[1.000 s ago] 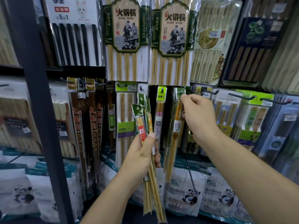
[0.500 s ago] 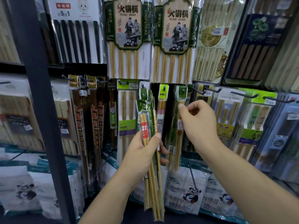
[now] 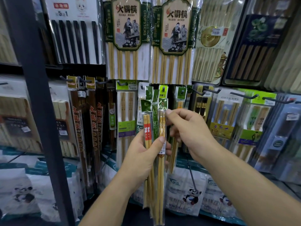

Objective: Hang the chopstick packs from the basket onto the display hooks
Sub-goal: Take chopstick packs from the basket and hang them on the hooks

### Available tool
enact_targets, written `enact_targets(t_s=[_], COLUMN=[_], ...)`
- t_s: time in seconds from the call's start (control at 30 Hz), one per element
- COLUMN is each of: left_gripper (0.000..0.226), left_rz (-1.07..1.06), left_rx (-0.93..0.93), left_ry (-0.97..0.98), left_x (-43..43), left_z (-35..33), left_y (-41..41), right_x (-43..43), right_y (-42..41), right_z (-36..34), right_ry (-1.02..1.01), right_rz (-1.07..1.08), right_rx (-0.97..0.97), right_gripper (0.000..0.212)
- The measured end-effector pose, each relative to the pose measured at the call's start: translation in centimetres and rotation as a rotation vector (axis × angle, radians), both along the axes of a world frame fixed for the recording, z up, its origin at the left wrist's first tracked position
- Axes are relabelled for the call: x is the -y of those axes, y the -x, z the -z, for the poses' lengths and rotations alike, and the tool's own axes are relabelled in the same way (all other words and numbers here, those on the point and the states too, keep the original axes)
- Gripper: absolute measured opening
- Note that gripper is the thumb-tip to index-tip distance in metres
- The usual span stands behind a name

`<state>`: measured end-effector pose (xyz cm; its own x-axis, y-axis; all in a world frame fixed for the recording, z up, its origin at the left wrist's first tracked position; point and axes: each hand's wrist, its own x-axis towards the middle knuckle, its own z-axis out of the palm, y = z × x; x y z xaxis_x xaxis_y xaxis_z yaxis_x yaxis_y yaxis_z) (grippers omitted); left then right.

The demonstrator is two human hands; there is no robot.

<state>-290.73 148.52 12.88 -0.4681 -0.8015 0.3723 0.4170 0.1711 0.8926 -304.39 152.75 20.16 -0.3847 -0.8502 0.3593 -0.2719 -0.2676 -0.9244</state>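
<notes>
Head view: left hand (image 3: 143,154) curled round fanned chopstick packs (image 3: 152,176), thumb clamped across front, just below display hooks (image 3: 164,88). Right hand (image 3: 190,132) pinching yellow pack (image 3: 162,128) near its top. Risk: neighbours dragged loose on pull-out, slick film, bundle dropped.

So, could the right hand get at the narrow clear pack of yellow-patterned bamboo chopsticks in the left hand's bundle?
Probably yes: the right hand has its thumb beside the yellow-patterned pack, nothing between; it sits outermost in the bundle, though the left hand grips it.
</notes>
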Motion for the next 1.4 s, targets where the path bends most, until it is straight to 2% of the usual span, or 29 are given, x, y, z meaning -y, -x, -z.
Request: enact_targets(t_s=[0.2,0.27,0.33,0.4,0.5,0.83,1.17,1.3,1.4], left_gripper=[0.011,0.011,0.022,0.02,0.012,0.01,0.005,0.006,0.011], left_rz=[0.055,-0.012,-0.089,-0.07,-0.068,-0.028,0.009,0.029,0.062], left_rx=[0.019,0.049,0.063,-0.011,-0.036,-0.019,0.0,0.014,0.005], left_ry=[0.033,0.05,0.045,-0.022,-0.05,-0.014,0.0,0.0,0.01], left_x=[-0.2,0.1,0.4,0.6,0.7,0.8,1.0,1.0,0.9], left_z=[0.4,0.6,0.7,0.8,0.6,0.9,1.0,1.2,1.1], left_y=[0.5,0.5,0.5,0.5,0.5,0.5,0.4,0.4,0.3], right_x=[0.2,0.1,0.1,0.3,0.7,1.6,2.1,1.7,1.0], right_y=[0.0,0.3,0.7,1.2,1.5,1.8,2.2,2.2,1.4], right_z=[-0.5,-1.1,-2.0,-2.8,-3.3,-3.3,-2.4,-1.6,-0.9], right_ry=[0.043,0.084,0.124,0.158,0.148,0.126,0.125,0.139,0.125], right_rz=[0.026,0.072,0.129,0.174,0.227,0.284,0.392,0.403,0.286], right_rx=[0.028,0.023,0.05,0.078,0.053,0.008,-0.081,-0.097,-0.128], right_gripper=[0.023,0.024,0.025,0.029,0.031,0.027,0.032,0.037,0.042])
